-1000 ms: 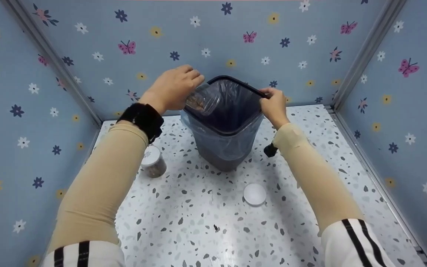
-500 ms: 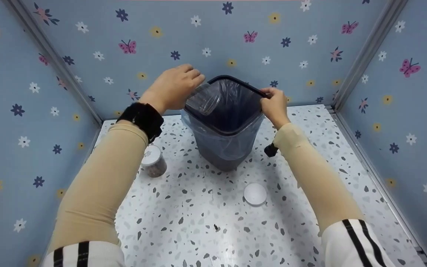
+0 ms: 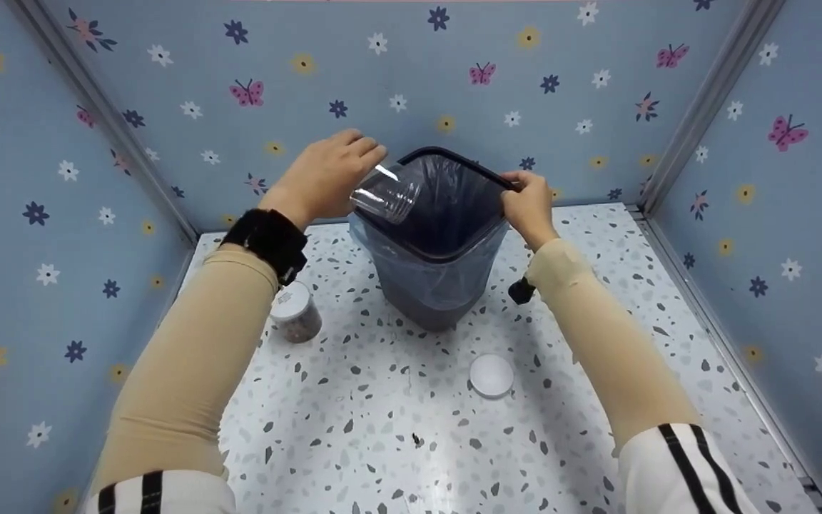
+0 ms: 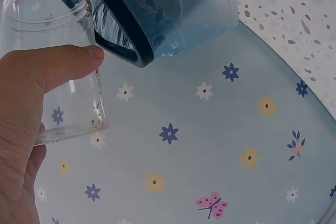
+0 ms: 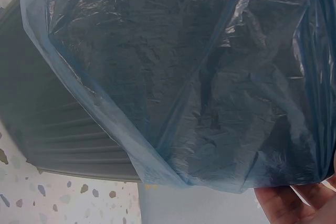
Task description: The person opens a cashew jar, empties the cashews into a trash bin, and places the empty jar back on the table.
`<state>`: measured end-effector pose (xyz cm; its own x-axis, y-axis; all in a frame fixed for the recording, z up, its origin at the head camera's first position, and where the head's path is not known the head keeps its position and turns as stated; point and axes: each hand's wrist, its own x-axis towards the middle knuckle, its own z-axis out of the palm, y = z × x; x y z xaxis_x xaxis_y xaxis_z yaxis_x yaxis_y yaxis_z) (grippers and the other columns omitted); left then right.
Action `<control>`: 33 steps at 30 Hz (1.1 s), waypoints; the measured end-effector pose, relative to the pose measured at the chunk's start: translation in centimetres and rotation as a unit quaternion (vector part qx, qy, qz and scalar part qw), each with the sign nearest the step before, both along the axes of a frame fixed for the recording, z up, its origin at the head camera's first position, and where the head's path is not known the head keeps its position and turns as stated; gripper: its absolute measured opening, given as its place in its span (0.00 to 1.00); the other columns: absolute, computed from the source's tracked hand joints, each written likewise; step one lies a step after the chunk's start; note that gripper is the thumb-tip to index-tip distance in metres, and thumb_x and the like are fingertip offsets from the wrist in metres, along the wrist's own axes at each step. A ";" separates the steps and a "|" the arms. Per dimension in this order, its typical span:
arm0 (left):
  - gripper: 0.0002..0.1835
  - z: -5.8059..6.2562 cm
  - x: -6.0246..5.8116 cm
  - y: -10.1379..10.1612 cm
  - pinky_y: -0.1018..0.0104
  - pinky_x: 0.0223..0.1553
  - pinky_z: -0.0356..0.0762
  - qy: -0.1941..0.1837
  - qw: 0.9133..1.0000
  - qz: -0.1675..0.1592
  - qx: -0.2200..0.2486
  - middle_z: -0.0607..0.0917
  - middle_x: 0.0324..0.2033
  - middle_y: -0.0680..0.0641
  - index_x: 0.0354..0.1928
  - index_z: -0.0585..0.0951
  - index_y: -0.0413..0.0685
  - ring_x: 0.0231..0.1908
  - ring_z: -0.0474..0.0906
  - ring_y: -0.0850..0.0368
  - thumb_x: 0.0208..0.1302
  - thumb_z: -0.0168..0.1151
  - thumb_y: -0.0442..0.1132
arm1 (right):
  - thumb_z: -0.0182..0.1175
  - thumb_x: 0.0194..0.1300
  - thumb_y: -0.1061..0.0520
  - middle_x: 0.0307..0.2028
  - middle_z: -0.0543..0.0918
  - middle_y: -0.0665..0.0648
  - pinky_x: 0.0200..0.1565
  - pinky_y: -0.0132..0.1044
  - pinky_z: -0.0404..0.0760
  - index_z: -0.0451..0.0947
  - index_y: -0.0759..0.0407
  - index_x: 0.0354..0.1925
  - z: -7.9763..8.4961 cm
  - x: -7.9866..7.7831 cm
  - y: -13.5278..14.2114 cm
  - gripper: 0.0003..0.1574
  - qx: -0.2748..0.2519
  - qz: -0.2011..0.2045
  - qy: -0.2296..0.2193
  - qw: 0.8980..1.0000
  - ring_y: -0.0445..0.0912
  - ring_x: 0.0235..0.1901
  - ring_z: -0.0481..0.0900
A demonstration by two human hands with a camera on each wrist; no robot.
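Note:
My left hand (image 3: 332,175) grips a clear plastic jar (image 3: 388,194), tipped with its open mouth over the left rim of a trash can (image 3: 422,303). In the left wrist view the jar (image 4: 73,98) looks nearly emptied, with a few small crumbs by its base. A blue bag (image 5: 173,77) lines the can and folds down over its outside. My right hand (image 3: 527,203) pinches the can's dark rim at the right corner; its fingers (image 5: 286,203) show at the bag's edge in the right wrist view.
A lidded jar (image 3: 297,314) with brownish contents stands on the speckled tabletop (image 3: 354,442), left of the can. A white lid (image 3: 491,375) lies in front of the can, to the right. Flower-patterned walls (image 3: 411,78) enclose the back and both sides.
The brown bits seen in the tipped jar one second ago are gone from it. My left hand and the jar have shifted slightly left; the right hand stays on the rim.

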<state>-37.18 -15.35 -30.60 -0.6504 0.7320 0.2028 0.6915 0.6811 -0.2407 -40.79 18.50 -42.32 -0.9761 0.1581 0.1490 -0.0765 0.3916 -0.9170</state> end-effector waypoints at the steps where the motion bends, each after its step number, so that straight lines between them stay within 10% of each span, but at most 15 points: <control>1: 0.42 -0.1 0.0 -0.2 0.43 0.74 0.76 -0.001 1.000 0.001 0.007 0.80 0.69 0.31 0.75 0.73 0.33 0.70 0.74 0.32 0.53 0.68 0.24 | 0.52 0.71 0.67 0.56 0.88 0.65 0.43 0.36 0.79 0.86 0.61 0.62 0.0 0.0 0.0 0.26 -0.001 0.000 0.000 1.000 0.50 0.47 0.82; 33: 0.47 -2.7 0.3 -1.8 0.44 0.73 0.78 -0.022 0.991 0.020 0.134 0.79 0.71 0.36 0.76 0.72 0.37 0.73 0.71 0.37 0.52 0.80 0.33 | 0.52 0.68 0.68 0.55 0.89 0.67 0.47 0.36 0.80 0.85 0.64 0.62 0.1 -0.2 -0.1 0.28 0.005 -0.004 0.005 1.000 0.49 0.47 0.82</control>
<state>-36.90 -17.19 -33.28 -0.6899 0.6291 0.3582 0.6686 0.7434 -0.0179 -41.03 18.37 -42.24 -0.9733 0.1641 0.1603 -0.0824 0.4021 -0.9119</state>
